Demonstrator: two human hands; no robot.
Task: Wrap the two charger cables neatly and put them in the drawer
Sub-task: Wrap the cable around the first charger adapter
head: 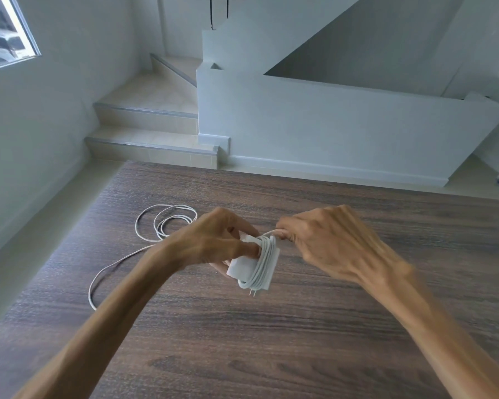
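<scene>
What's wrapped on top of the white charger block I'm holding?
Several turns of white cable lie around the charger block, above its metal prongs. The right hand pinches the cable's end, hiding it; the left hand covers the block's far side.

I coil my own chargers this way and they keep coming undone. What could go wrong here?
The white cable is wound around the white charger brick, and only the right hand pinches its end; a slip could let the turns spring loose. The second white cable lies in loose loops on the dark wooden table under the left hand, and a forearm might snag it.
</scene>
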